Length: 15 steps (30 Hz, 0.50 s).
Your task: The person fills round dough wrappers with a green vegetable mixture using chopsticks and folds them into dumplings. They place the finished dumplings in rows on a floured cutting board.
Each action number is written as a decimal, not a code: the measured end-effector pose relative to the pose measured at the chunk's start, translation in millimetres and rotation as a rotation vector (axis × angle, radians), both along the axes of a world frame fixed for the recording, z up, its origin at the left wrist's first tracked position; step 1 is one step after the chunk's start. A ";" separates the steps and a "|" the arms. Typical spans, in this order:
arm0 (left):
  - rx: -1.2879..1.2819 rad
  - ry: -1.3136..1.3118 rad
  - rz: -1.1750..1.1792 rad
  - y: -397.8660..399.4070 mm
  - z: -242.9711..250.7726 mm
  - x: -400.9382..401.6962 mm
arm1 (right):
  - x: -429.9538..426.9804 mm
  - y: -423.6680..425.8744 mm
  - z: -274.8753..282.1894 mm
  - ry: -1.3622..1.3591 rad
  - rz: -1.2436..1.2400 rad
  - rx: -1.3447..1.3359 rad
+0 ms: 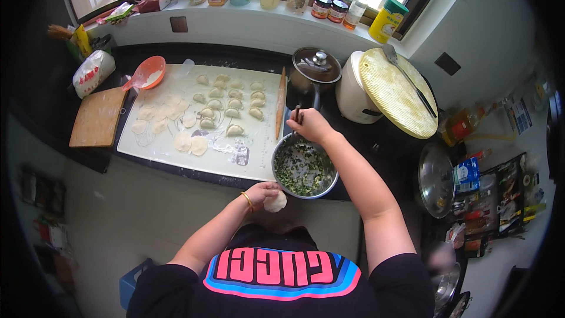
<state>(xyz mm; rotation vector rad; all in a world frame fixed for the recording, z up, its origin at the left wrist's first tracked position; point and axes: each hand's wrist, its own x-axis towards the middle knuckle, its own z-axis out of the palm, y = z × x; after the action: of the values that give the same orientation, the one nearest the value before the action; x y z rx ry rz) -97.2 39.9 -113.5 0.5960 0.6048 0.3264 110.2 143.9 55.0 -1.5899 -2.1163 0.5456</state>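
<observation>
In my left hand (265,191) I hold a round dough wrapper (275,202) by its edge, just in front of the counter. My right hand (310,126) grips dark chopsticks (299,117) over the far rim of a metal bowl (327,190); their lower ends are hard to make out. Chopped green filling (300,174) lies in the bowl. To the left, a pale pastry mat (154,159) carries rows of folded dumplings (235,130) and several flat wrappers (199,145). A wooden rolling pin (280,104) rests along the mat's right side.
Behind the bowl stands a lidded saucepan (317,68). A white rice cooker (355,92) bears a round yellow board (397,97) with a spatula (408,77) on it. An orange scoop (150,73) and a wooden cutting board (98,117) are at the left. Jars (321,7) line the sill.
</observation>
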 end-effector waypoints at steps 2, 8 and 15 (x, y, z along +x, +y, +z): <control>-0.007 -0.018 0.027 -1.1 -0.5 1.5 | -13.3 -9.3 -0.4 0.050 0.097 0.030; -0.001 -0.013 0.155 -3.3 7.9 3.1 | -1.3 -65.9 31.5 0.071 0.241 0.025; 0.023 0.077 0.342 -18.1 26.9 8.2 | 45.0 -34.3 15.9 0.111 -0.011 0.238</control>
<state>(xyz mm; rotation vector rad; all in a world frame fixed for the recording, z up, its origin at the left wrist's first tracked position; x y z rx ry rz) -89.1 21.8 -86.6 0.5280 0.7800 0.6345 155.2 109.5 70.9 -1.4057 -2.0055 0.3539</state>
